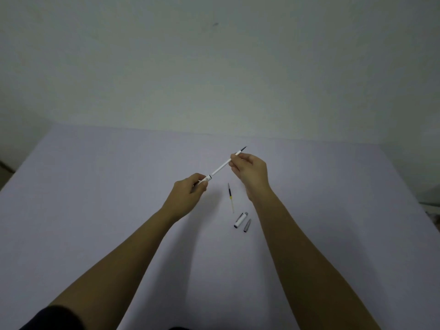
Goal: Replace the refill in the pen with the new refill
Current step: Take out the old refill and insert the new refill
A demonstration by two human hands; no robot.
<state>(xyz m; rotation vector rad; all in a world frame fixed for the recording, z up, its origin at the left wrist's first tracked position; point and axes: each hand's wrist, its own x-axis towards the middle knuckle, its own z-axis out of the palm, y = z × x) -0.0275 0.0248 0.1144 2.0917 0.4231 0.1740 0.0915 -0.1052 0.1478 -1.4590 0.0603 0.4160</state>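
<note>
My left hand (190, 194) grips the white pen barrel (207, 178) at its open end, above the table. A thin white refill (222, 166) with a dark tip sticks out of the barrel and slants up to the right. My right hand (250, 172) pinches that refill near its tip. A second refill (230, 197), dark at the top, yellow in the middle and pale below, lies on the table between my wrists. Below it rest the white pen cap (240, 220) and a small grey cone-shaped tip piece (247, 225), side by side.
The table (119, 186) has a pale lavender top that fills the lower view. Its far edge meets a plain white wall (214, 67). A dark sleeve (54, 317) shows at the bottom left.
</note>
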